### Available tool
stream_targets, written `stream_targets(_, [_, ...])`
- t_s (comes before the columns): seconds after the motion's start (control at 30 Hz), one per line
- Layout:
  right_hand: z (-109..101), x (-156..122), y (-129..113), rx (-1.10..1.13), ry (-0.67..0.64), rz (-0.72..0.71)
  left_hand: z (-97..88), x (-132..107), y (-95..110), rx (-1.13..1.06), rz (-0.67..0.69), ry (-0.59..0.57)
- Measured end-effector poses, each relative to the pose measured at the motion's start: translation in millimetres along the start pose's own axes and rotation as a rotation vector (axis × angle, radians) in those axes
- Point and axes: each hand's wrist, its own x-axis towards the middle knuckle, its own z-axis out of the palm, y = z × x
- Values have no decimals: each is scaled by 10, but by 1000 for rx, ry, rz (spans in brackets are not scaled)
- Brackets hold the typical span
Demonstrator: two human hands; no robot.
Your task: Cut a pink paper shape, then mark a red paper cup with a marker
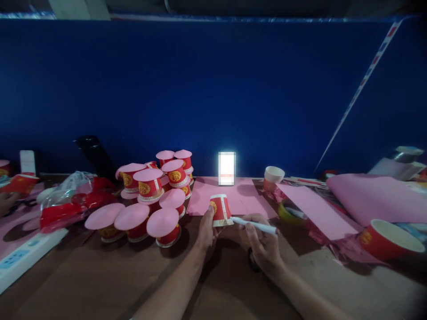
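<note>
Brown tabletop (100,280) nearest; my left hand (206,232) grips a red cup (224,213), my right hand (262,242) a white pen (267,228), pink-topped cups (147,186) left, pink paper (246,195) behind, open cup (375,244) right

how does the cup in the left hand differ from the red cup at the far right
The held cup is turned wide end down; the far-right cup has its open mouth facing up. The held cup is gripped by the left hand, with a white pen-like tool at its lower edge; no hand touches the far-right cup. Both are red outside with gold markings.
</note>
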Motion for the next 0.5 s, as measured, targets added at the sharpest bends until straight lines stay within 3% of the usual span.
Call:
stream_targets(0.13, [12,20,-8,12,29,47,-1,-32,14,20,-35,40])
stream_targets(0.5, [29,-2,18,-32,7,27,-9,6,-39,-44,-17,-40])
